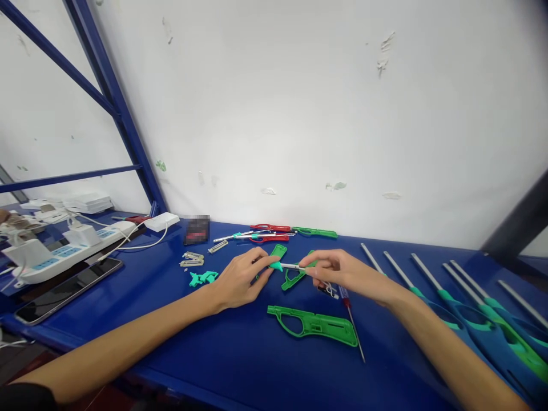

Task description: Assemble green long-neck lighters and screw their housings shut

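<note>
Between my hands a thin metal lighter tube (291, 266) lies nearly level, with a small teal plastic piece (278, 266) at its left end. My left hand (244, 278) is closed, thumb and forefinger pinching that teal piece. The fingertips of my right hand (329, 268) are closed on the tube's right end. Behind them are green handle halves (279, 251), partly covered by my hands. Nearer to me, a green lighter handle half (317, 326) lies flat. Under my right hand sits a small black part with wires (328, 290), beside a screwdriver (349, 305).
On the right lie several long-nosed lighters (466, 314). Red handle halves (269, 228) and metal tubes lie near the wall. Teal pieces (203, 278) and pale clip-like parts (192, 260) sit left. A phone (68, 291) and power strip (72, 254) occupy the left edge.
</note>
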{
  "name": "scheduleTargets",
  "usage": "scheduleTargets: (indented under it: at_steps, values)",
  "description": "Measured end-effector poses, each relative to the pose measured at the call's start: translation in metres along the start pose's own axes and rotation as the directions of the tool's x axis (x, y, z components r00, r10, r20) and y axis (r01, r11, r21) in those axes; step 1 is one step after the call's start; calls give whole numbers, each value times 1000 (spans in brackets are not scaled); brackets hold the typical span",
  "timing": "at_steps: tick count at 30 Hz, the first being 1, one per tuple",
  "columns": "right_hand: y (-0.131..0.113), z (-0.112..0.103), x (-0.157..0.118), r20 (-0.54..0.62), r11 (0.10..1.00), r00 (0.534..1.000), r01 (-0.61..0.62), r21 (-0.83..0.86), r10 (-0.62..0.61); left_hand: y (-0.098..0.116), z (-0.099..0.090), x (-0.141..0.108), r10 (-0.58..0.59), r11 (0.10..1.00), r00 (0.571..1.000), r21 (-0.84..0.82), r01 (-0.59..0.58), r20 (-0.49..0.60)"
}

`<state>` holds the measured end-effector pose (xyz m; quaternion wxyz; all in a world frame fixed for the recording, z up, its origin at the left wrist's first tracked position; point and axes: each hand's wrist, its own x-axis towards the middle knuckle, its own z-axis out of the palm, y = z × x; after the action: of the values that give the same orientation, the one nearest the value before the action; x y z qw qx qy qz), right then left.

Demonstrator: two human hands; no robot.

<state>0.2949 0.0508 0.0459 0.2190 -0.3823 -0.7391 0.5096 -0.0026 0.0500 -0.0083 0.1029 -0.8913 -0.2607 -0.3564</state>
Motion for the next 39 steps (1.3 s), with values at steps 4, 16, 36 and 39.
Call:
scheduleTargets:
  at_steps: [4,16,36,39]
  values:
    - [1,-3,0,15,999,1000,18,-49,-17,0,-2,0,12,1000,1000,-2,-12,7]
    - [2,5,5,63,978,998,31,-205,-19,-4,-1,-2,0,1000,1000,12,0,20]
    - [0,14,4,11,970,1000,11,-242,-9,-1,0,0,16,999,997,-53,-13,69]
    - [0,14,4,6,969,1000,8,-246,-7,0,0,0,12,998,998,-59,-8,69]
